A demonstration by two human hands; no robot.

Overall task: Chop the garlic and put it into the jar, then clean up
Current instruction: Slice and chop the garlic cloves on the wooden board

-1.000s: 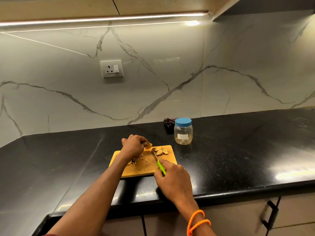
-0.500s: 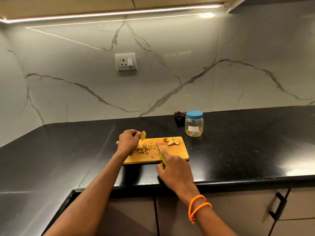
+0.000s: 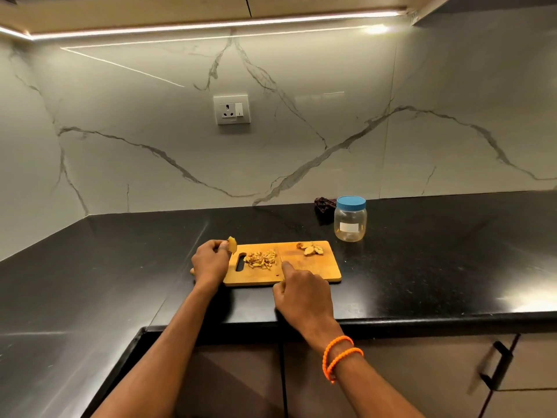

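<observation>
Near the centre of the frame, the left hand [image 3: 210, 264] is pinching a garlic clove [image 3: 231, 245] at the cutting board's [image 3: 307, 274] left end, just left of the chopped pile [image 3: 261, 260]. The right hand [image 3: 302, 292] is curling at the board's near edge, forefinger lying along something hidden; what it is gripping cannot be told. Whole cloves [image 3: 310, 248] are lying at the board's upper right, below-left of the lidded jar [image 3: 350, 218].

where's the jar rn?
Head view, right of centre: the jar, blue lid on, stands on the black counter just behind the far right corner of the cutting board, with a dark object behind it by the wall.
</observation>
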